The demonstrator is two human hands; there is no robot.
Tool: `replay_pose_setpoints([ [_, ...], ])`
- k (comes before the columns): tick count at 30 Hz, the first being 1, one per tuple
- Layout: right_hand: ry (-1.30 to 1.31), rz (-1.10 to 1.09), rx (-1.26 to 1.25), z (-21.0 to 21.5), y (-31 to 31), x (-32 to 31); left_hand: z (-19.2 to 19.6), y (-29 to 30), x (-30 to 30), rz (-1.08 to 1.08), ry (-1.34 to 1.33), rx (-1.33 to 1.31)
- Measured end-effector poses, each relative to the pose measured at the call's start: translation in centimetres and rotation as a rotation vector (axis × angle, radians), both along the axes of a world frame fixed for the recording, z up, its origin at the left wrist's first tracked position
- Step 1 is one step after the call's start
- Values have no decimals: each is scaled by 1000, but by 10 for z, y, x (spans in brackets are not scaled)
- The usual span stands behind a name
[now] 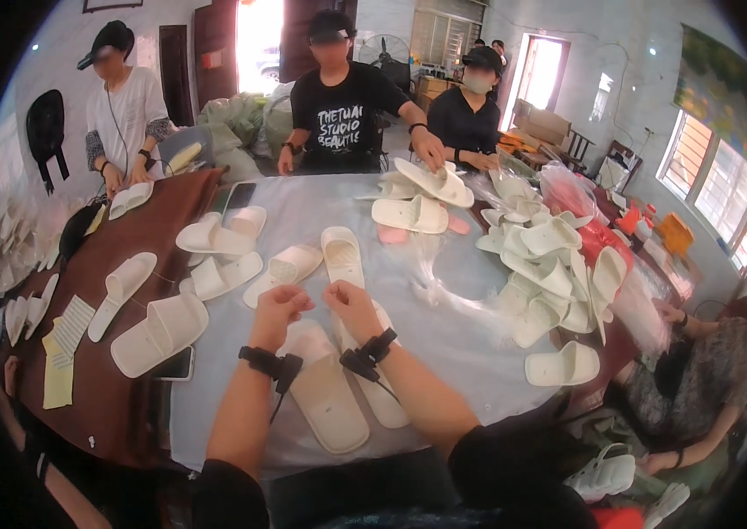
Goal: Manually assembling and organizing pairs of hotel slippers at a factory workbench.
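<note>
My left hand (280,312) and my right hand (351,310) hover close together over the middle of the table, both closed in a pinch. Whatever lies between the fingers is too small to make out. Below my wrists lies a pair of cream slippers: the left slipper (329,406) shows its sole toward me, and the right slipper (382,401) is partly covered by my right forearm. Just beyond my fingers are two more, a slipper (292,264) near the left hand and an upright-pointing slipper (341,251) near the right.
More slippers lie at left, including a large one (162,331) over a phone (177,364). A slipper heap (550,264) fills the right side beside clear plastic bags (633,304). Across the table a co-worker's hand (427,148) touches stacked slippers (410,214). Yellow paper (59,375) lies far left.
</note>
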State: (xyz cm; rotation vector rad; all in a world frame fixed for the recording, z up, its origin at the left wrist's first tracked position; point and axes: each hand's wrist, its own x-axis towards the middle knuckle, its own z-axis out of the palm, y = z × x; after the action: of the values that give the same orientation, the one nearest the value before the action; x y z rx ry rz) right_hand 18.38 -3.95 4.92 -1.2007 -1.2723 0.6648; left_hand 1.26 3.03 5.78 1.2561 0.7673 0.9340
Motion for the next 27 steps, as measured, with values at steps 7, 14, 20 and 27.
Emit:
replay_pose_setpoints([
  [7, -75, -19, 20, -14, -5, -21, -36, -5, -2, -29, -180, -85],
  [14, -147, -50, -101, -14, -9, -28, -47, -10, -6, -118, -284, -149],
  [20, -121, -31, -119, -13, -9, -26, -49, -10, -2, -90, -307, -240],
  [27, -129, -18, -123, -14, -7, -27, -54, -6, -2, -156, -337, -192],
])
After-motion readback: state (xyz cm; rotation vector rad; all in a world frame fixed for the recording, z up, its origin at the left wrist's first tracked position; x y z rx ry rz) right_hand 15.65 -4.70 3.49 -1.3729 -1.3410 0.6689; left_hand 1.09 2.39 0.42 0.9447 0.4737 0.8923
